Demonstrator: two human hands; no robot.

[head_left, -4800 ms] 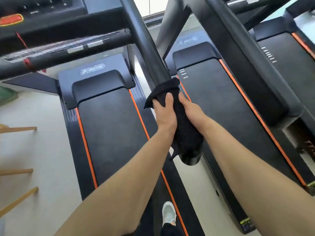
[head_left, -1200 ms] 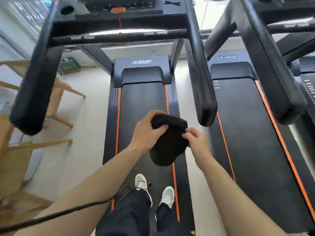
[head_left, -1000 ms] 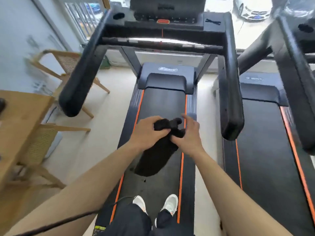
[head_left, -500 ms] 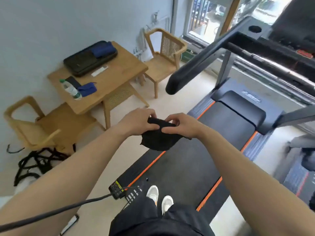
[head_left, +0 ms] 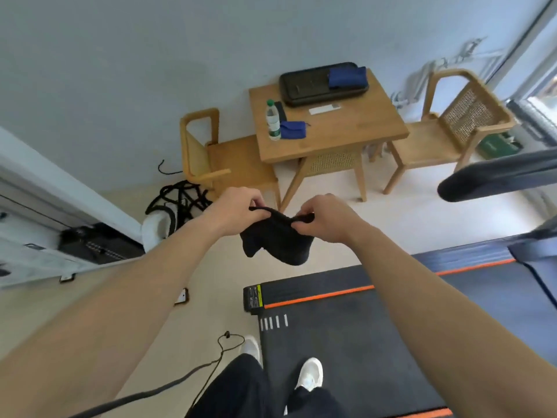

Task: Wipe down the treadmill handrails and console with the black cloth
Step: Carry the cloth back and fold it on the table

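The black cloth (head_left: 278,241) hangs in the air in front of me, bunched and drooping. My left hand (head_left: 238,211) pinches its upper left edge and my right hand (head_left: 327,218) pinches its upper right edge. One black padded handrail (head_left: 494,178) of the treadmill juts in from the right edge, well apart from both hands. The treadmill belt (head_left: 361,342) with its orange stripe lies at lower right, and my right white shoe stands on it. The console is out of view.
A wooden table (head_left: 340,131) carries a black case, a water bottle and blue pouches. Wooden chairs (head_left: 229,158) flank it against the grey wall. Black cables (head_left: 177,197) lie on the floor at left, and a cord (head_left: 211,362) trails near my feet.
My view has swung left, away from the treadmill front toward the table and wall. Both hands kept hold of the cloth and pulled its top edge wider apart.
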